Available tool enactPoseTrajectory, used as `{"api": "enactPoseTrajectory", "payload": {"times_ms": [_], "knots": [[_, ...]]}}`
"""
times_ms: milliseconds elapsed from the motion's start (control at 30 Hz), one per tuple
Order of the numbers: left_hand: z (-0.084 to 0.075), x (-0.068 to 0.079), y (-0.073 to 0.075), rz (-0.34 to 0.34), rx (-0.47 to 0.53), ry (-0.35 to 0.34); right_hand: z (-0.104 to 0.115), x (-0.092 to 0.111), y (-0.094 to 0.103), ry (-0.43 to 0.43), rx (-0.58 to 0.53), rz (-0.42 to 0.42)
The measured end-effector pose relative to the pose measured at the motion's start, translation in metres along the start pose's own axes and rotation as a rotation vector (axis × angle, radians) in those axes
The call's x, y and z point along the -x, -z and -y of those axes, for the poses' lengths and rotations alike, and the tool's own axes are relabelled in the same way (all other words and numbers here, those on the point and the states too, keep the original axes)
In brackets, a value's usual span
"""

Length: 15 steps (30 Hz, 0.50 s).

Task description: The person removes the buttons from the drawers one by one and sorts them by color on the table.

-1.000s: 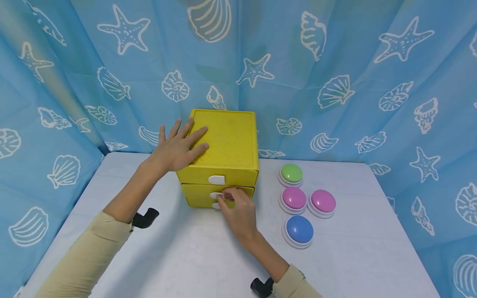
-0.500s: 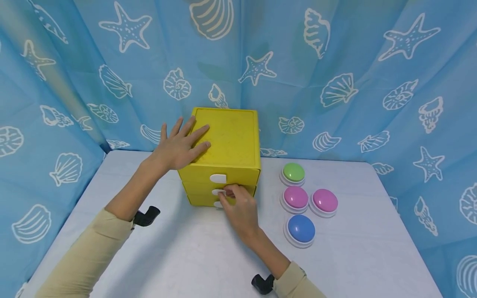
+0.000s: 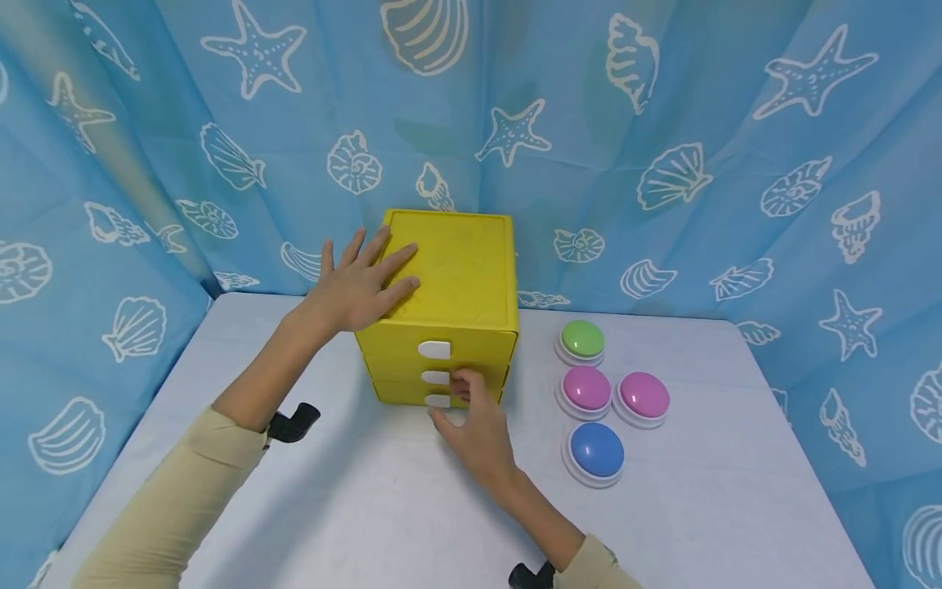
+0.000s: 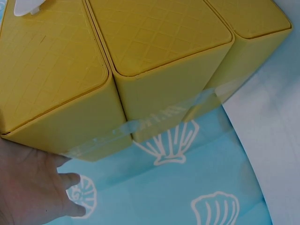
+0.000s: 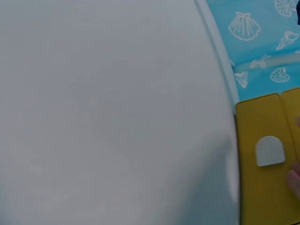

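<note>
A yellow three-drawer box (image 3: 464,266) stands at the back of the table, its drawer fronts level with one another. My left hand (image 3: 352,288) rests on the left side of its top, fingers spread. My right hand (image 3: 480,429) is at the lower front, thumb apart from the bent fingers and nothing between them. Those fingers are just right of the white middle handle (image 3: 436,377); the thumb tip is just below the bottom handle (image 3: 437,401). Higher up is the top handle (image 3: 434,350). In the right wrist view only fingertips (image 5: 294,180) show beside a white handle (image 5: 270,151).
Right of the box sit round push buttons on white bases: a green one (image 3: 582,338), two pink ones (image 3: 586,388) and a blue one (image 3: 597,449). A white cloth covers the table (image 3: 383,507). A blue shell-patterned curtain (image 3: 471,98) hangs behind and at the sides.
The middle drawer, slightly out a second ago, has gone in level with the others. My right hand has let go of its handle and spread thumb from fingers. My left hand stays on top.
</note>
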<state>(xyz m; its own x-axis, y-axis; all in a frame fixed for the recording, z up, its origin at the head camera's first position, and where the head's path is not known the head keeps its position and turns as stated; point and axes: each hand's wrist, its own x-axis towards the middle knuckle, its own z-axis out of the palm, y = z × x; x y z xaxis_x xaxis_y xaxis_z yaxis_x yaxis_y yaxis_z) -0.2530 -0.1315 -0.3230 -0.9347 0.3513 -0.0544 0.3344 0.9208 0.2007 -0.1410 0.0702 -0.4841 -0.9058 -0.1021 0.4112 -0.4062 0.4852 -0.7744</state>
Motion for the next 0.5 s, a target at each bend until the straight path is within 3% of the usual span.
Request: {"api": "enactPoseTrajectory", "payload": {"times_ms": [100,233,500], "knots": [[-0.001,0.0,0.001,0.001,-0.004,0.004,-0.004,0.006,0.001,-0.085,0.007,0.082],[-0.001,0.0,0.001,0.005,-0.01,0.004,-0.009,0.009,0.002,-0.085,0.04,0.148],[-0.001,0.001,0.001,0.006,-0.006,0.0,-0.016,0.008,0.0,-0.058,0.078,0.144]]}}
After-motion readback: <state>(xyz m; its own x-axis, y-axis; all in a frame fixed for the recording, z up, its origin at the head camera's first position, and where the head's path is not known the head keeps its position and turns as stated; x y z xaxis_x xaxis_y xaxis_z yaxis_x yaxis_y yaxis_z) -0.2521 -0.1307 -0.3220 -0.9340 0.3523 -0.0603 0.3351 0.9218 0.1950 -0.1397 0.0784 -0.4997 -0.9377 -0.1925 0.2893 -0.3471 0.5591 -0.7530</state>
